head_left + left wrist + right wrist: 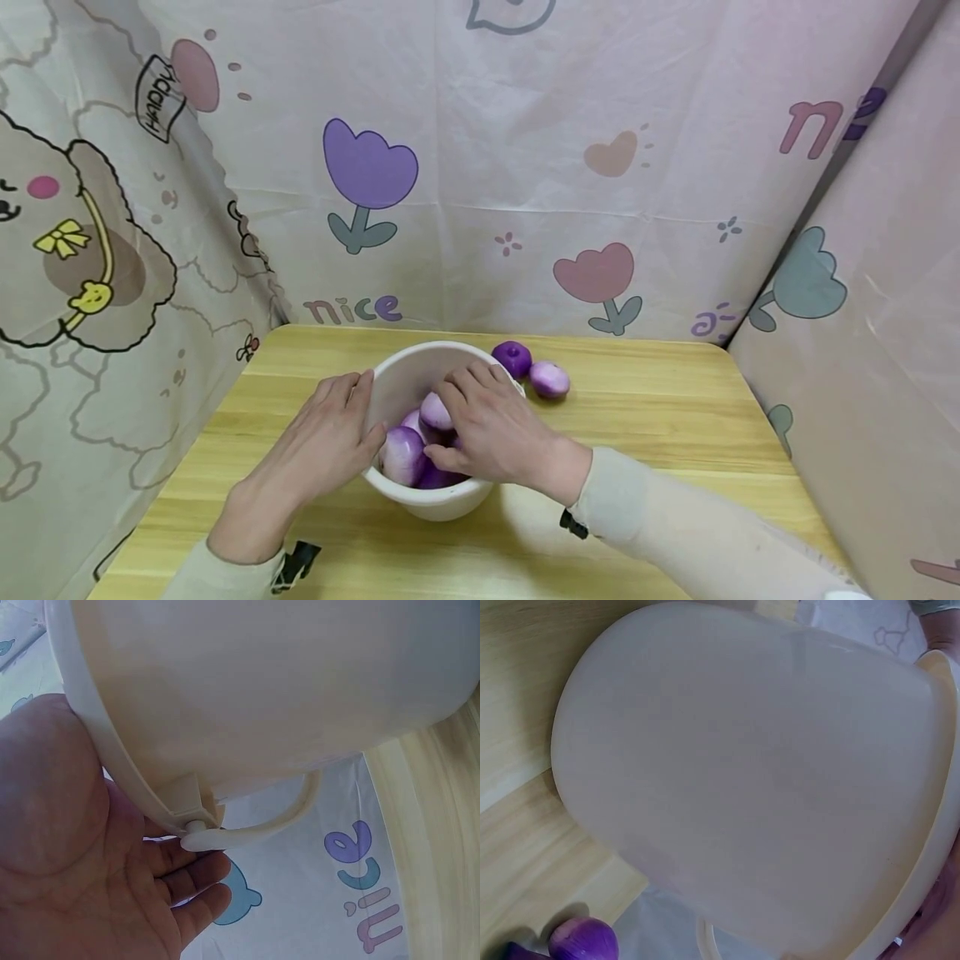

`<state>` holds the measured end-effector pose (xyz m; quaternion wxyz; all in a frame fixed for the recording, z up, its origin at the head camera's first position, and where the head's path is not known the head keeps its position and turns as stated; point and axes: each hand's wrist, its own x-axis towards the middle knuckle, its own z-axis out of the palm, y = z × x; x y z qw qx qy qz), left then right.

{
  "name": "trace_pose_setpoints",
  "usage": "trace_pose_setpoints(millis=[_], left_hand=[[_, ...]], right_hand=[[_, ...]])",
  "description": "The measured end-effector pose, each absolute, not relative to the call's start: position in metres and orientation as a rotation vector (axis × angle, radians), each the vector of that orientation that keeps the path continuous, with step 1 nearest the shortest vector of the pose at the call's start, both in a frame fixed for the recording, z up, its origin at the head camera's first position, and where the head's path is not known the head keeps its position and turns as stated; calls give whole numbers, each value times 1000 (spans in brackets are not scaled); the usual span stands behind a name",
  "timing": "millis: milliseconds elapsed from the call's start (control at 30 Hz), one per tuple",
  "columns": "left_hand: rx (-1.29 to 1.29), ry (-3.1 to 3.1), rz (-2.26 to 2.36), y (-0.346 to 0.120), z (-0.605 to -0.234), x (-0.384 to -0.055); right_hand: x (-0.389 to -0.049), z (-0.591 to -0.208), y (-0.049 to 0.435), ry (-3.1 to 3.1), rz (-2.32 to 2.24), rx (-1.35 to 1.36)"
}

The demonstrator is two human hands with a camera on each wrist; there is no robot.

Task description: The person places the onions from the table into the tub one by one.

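Left hand (326, 425) has the white bucket (442, 508) by its left rim, clamped between thumb and fingers. Right hand (495, 425) is in over the right rim, beside a pale onion (437, 412), thumb and fingers apart; honestly can't tell if it's gripping anything. I'd call it partway: several onions in the bucket, while a dark purple onion (512, 359) and a lighter onion (550, 380) sit outside on the bench (660, 417), just past the far right of it. Exact count inside? No idea, the right hand hides some.
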<state>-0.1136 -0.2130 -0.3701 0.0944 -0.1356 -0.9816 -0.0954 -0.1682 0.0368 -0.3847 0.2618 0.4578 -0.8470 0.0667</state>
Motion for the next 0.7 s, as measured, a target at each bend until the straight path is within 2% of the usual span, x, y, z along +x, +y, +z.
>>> trace_pose_setpoints(millis=[467,700], left_hand=[[-393,-2908,-307,-214,-371,-113],[-388,-2913,-325,-213,-371,-112]], right_hand=[[-173,-379,42,-2153,88,1079],[-191,-363,69,-2173,73,1007]])
